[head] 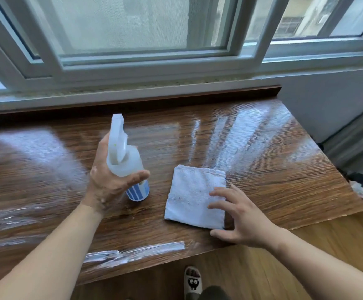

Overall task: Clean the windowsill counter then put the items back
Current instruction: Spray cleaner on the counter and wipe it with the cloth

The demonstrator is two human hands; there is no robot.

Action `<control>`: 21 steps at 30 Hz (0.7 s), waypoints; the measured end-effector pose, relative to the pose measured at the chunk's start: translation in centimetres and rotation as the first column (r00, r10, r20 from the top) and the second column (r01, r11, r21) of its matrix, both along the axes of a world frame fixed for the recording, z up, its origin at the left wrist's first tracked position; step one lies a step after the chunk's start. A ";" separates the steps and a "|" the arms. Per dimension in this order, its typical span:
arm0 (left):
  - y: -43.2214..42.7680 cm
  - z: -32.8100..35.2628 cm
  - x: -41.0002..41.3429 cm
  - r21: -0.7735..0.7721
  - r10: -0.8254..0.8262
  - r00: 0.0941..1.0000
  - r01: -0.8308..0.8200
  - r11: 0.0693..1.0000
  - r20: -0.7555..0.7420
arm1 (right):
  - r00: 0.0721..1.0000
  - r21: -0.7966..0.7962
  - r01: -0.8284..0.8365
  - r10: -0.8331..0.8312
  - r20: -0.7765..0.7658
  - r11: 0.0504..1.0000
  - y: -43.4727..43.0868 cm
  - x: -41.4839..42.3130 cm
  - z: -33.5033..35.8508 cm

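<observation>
My left hand [107, 180] grips a translucent white spray bottle [125, 161] with a blue-striped label, held upright just over the dark wooden windowsill counter [262, 169], nozzle toward the window. A folded white cloth [192, 191] lies flat on the counter to the right of the bottle. My right hand [241, 217] is spread with straight fingers at the cloth's near right corner, fingertips over or on its edge. Wet streaks and droplets shine on the counter's right part.
The window frame [146, 68] runs along the back of the counter. White smears [133, 252] mark the counter's front edge. A grey wall [327, 100] stands to the right. My slippered foot [192, 280] is on the wooden floor below.
</observation>
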State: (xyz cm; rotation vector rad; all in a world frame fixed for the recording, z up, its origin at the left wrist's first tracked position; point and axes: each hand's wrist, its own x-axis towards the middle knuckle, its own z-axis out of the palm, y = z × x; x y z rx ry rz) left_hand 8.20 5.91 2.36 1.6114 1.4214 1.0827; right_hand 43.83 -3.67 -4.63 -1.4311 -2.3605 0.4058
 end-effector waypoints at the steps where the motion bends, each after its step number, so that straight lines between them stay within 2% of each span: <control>1: -0.5 0.1 -0.2 -0.027 -0.027 1.000 0.027 0.999 0.014 | 1.000 -0.019 -0.025 0.025 0.017 1.000 -0.2 0.5 0.0; 3: -2.0 0.1 -0.7 -0.101 -0.057 0.997 0.062 0.993 0.057 | 0.997 -0.053 -0.061 0.063 0.044 0.997 -0.2 1.3 0.1; 5: -4.4 -0.2 -0.8 -0.144 0.047 0.998 -0.042 0.989 0.035 | 0.994 -0.051 -0.095 0.097 0.041 0.994 0.1 1.9 0.0; 7: -7.5 -1.1 -0.3 -0.117 0.244 0.963 -0.256 0.959 -0.112 | 0.991 -0.004 -0.133 0.134 0.030 0.991 0.4 2.0 -0.4; 8: -9.0 -1.8 0.4 -0.087 0.274 0.942 -0.295 0.951 -0.195 | 0.989 0.033 -0.145 0.144 0.025 0.989 0.5 2.0 -0.8; 9: -10.2 -2.4 1.5 -0.075 0.238 0.936 -0.265 0.961 -0.259 | 0.989 0.069 -0.148 0.147 0.010 0.987 0.5 1.9 -1.1; 11: -11.7 -3.9 4.3 -0.038 0.049 0.942 -0.066 0.997 -0.333 | 0.987 0.132 -0.147 0.153 -0.036 0.980 0.7 1.8 -1.5; 13: -11.7 -5.4 6.9 0.027 -0.122 0.901 0.147 0.989 -0.416 | 0.984 0.173 -0.147 0.162 -0.078 0.974 1.0 1.7 -1.3; 15: -10.7 -6.4 9.2 0.066 -0.192 0.851 0.256 0.965 -0.489 | 0.982 0.179 -0.123 0.145 -0.118 0.976 1.6 1.5 -0.7; 18: -9.1 -6.5 11.8 0.075 -0.193 0.803 0.283 0.956 -0.563 | 0.985 0.088 -0.067 0.080 -0.151 0.994 3.4 0.6 1.0; 21: -7.9 -5.9 12.6 0.065 -0.120 0.827 0.186 0.980 -0.550 | 0.987 -0.002 -0.062 0.061 -0.151 0.998 6.1 -1.3 3.7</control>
